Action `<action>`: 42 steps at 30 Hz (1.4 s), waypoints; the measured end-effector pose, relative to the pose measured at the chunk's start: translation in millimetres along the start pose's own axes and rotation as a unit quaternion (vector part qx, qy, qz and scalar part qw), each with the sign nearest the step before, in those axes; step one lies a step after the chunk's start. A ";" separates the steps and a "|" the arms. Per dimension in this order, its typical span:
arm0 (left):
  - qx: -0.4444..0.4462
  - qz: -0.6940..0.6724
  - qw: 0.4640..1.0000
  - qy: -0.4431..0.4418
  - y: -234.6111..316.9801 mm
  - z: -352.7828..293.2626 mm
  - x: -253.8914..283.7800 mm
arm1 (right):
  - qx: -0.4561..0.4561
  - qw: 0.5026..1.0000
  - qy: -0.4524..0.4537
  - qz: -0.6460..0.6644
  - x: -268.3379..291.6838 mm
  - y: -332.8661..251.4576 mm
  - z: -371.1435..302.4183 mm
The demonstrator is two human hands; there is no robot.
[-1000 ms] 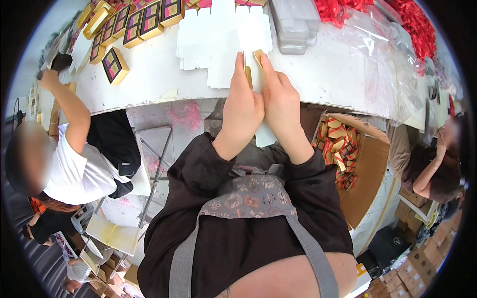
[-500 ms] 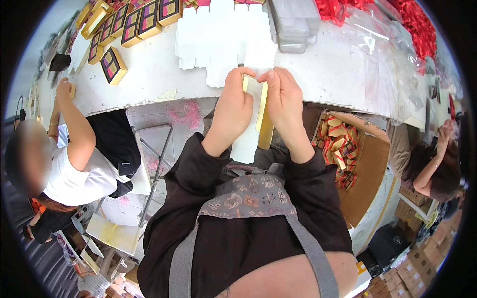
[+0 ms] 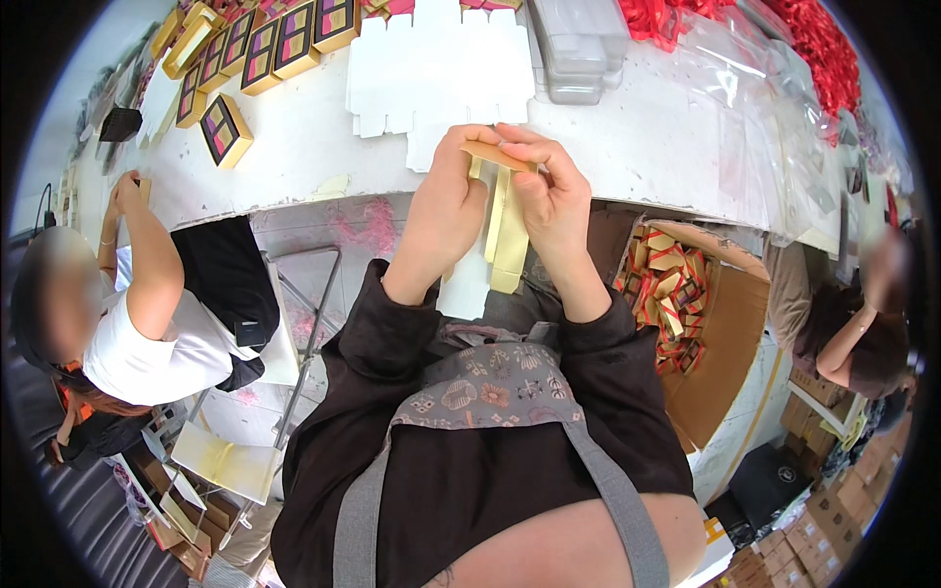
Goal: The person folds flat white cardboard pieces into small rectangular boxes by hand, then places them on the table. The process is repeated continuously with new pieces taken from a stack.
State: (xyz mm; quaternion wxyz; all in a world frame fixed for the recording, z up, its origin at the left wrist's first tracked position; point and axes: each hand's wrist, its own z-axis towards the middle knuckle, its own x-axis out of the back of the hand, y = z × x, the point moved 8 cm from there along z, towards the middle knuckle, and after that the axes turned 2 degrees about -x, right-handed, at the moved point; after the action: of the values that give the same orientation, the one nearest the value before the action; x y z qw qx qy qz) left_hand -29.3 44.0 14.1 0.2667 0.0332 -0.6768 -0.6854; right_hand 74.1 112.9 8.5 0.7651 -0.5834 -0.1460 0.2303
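Between my hands is a partly folded carton (image 3: pixel 508 240), gold on its outer faces and white within. Its far end shows a gold flap bent across, and its near end hangs over the table's front edge toward my lap. My left hand (image 3: pixel 443 211) grips the left side, fingers curled over the far end. My right hand (image 3: pixel 559 201) pinches the right side near that same flap, thumb on the gold wall. Just beyond my fingers lie flat white carton blanks (image 3: pixel 431 73) on the white table (image 3: pixel 323 147).
Gold boxes with dark window fronts (image 3: pixel 276 54) stand at the far left. Clear plastic trays (image 3: pixel 576 54) and red ribbon (image 3: pixel 667 20) lie farther right. Below the table at right, a cardboard box (image 3: pixel 730 333) holds small gold-and-red boxes. People work at both sides.
The carton has turned in my hands, and its far flap now shows gold, bent across the end. My right fingers have shifted over that flap.
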 end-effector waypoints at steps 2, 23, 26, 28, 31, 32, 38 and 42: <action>0.011 -0.014 1.000 0.007 -6.7 -1.4 4.3 | -0.057 0.998 -0.027 0.028 -4.2 1.1 -2.6; -0.028 -0.061 0.998 -0.017 -3.0 4.2 7.2 | -0.156 0.975 -0.155 -0.028 -17.7 -9.6 3.7; -0.112 0.001 0.993 -0.040 5.6 4.0 7.3 | -0.140 0.982 -0.128 -0.008 -17.7 -5.3 3.3; -0.122 -0.020 0.990 -0.065 10.0 4.4 8.8 | -0.116 0.987 -0.112 0.002 -17.2 -0.5 4.4; -0.084 -0.093 0.990 -0.070 2.1 6.9 10.9 | -0.107 0.988 -0.112 -0.012 -18.3 3.5 4.0; -0.063 -0.125 0.988 -0.066 -2.1 8.4 12.0 | -0.127 0.984 -0.123 -0.018 -19.4 4.7 4.2; -0.018 -0.144 0.986 -0.082 5.2 12.2 12.8 | -0.127 0.975 -0.177 -0.043 -13.9 -0.9 12.4; 0.021 -0.203 0.975 -0.083 -14.2 13.6 12.1 | -0.106 0.966 -0.211 -0.107 -11.5 2.9 16.9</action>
State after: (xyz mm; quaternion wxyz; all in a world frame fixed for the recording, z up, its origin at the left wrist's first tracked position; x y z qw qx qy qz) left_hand -49.8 50.6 5.5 0.0642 0.1189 -0.6900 -0.7111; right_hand 55.4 121.5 10.9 0.6708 -0.5801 -0.3895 0.2485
